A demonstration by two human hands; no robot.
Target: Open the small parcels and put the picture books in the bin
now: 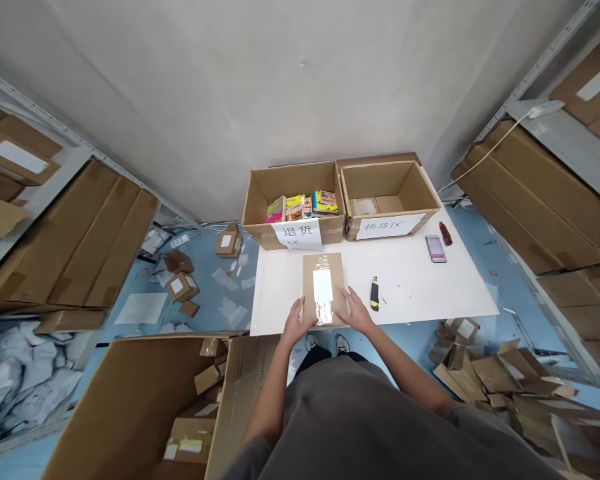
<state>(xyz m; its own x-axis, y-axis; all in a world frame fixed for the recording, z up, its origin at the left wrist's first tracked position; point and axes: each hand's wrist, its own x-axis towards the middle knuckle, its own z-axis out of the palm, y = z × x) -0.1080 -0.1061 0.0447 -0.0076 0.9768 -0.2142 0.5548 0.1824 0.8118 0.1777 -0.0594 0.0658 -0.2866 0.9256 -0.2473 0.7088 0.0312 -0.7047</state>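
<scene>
Gray shirt [370,420] nearest, left hand [296,323] and right hand [357,312] loosely spread against opposite sides of cardboard box [323,287], flat on white table [276,287], long axis pointing forward toward carton of books [261,235].

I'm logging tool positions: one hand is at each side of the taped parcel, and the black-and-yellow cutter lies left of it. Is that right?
Not quite: in the head view, the black-and-yellow cutter lies right of the taped parcel. The left hand and right hand are at its sides, as stated.
</scene>
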